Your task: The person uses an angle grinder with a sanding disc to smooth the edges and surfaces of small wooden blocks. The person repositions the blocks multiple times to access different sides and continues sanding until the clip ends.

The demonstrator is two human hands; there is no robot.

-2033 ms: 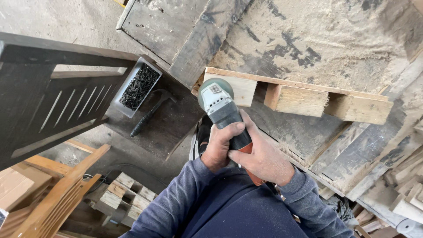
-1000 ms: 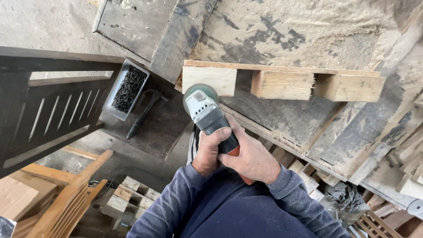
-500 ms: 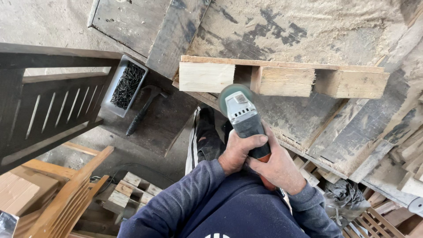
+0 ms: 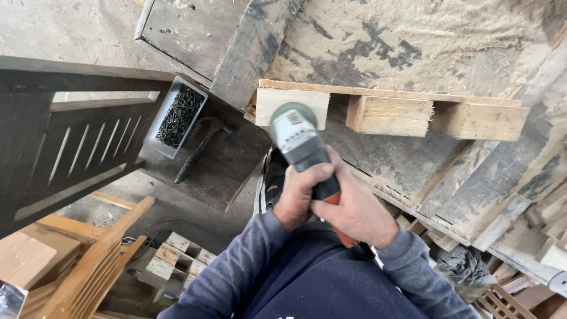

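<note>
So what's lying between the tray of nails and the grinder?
In the head view, a black-handled hammer lies on the dark board between the tray of nails and the grinder, its head pointing toward the grinder.

Both hands — left hand (image 4: 301,198), right hand (image 4: 354,212) — gripping angle grinder (image 4: 298,139), beside pallet (image 4: 390,109)

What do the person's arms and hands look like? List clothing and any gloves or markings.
Both arms are in long dark navy-blue sleeves of a soft, sweatshirt-like fabric, with ribbed cuffs ending at the wrists. The left hand and the right hand are bare: no gloves, and no rings or watch show. A small white mark sits low on the front of the top; it is too cut off to make out.
</note>
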